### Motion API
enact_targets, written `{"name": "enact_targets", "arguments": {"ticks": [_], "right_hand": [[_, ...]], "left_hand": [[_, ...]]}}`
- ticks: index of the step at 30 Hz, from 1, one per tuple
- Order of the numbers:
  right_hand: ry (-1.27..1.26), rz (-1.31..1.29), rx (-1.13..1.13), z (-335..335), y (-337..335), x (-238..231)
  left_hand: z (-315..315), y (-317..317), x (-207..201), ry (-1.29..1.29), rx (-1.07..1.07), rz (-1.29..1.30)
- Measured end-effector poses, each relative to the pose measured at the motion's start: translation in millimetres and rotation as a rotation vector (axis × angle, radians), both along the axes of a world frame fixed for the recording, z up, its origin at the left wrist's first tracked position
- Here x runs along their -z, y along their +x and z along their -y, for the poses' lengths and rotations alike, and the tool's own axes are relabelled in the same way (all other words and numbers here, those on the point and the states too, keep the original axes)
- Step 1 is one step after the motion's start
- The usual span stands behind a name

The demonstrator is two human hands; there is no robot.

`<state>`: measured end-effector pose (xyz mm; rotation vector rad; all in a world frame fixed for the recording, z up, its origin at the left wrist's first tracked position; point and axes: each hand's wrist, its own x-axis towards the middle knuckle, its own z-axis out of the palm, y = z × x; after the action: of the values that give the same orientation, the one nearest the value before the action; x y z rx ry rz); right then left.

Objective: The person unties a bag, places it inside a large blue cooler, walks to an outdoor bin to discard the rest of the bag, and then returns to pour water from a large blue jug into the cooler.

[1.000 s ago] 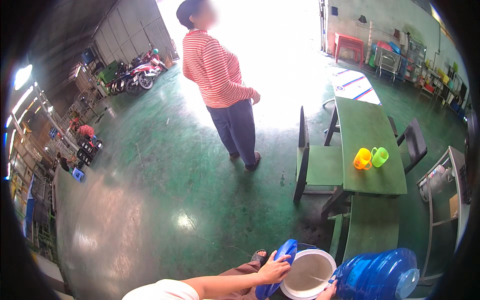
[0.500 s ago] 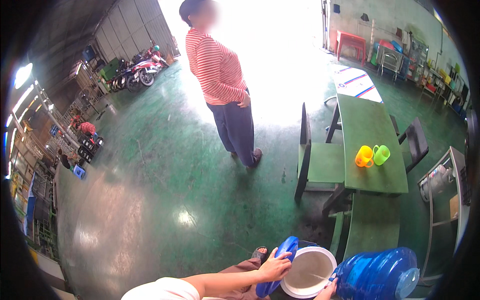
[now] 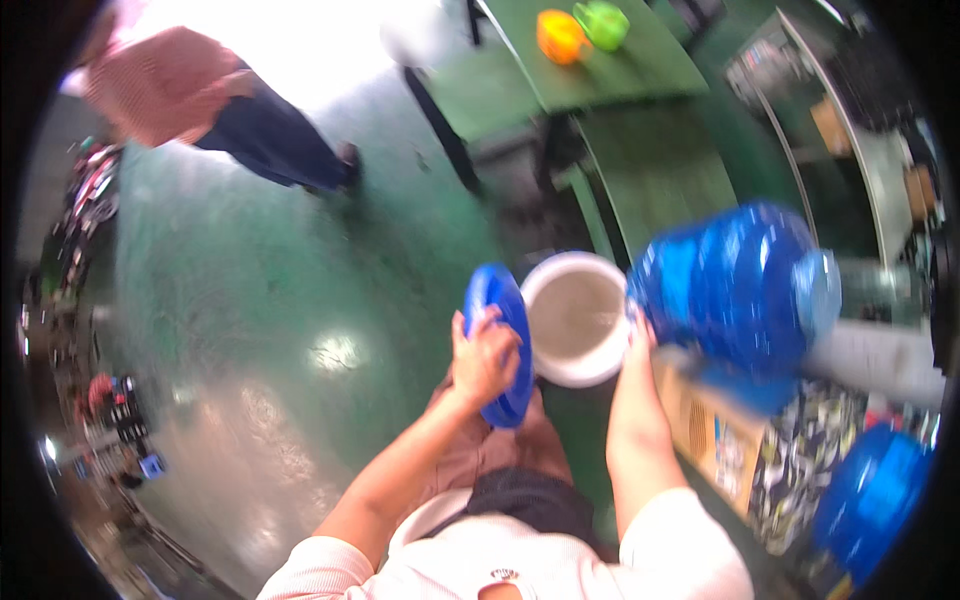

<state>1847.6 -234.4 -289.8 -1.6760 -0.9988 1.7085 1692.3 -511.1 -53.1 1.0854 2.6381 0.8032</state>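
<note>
My left hand grips a round blue lid, held upright on edge at the left side of a round cooler bucket with a thick white rim. A large blue water jug lies on its side at the right, its narrow end by the bucket's right rim. At that narrow end is my right hand, its fingers closed and partly hidden against the jug and rim. Inside the bucket a pale streak, like water, shows faintly near the jug's end.
Beyond the bucket stands a green bench and a green table with an orange cup and a green cup. A person stands far left. At right are a cardboard box, another blue jug and a shelf.
My view has swung down and to the right, so bucket, jug and both arms sit higher in the picture. The lid stays in my left hand, the right hand at the jug's narrow end.
</note>
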Motion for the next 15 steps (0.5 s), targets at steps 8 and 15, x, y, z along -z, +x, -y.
{"name": "enact_targets", "arguments": {"ticks": [8,15], "right_hand": [[0.313,0.697,-0.155,23.9,-22.5,-69.8],[0.29,0.608,-0.083,32.3,-27.9,-71.2]], "left_hand": [[-8.6,3.8,0.1,0.011,0.014,-0.035],[-4.6,2.4,5.1,-0.002,0.01,-0.032]]}}
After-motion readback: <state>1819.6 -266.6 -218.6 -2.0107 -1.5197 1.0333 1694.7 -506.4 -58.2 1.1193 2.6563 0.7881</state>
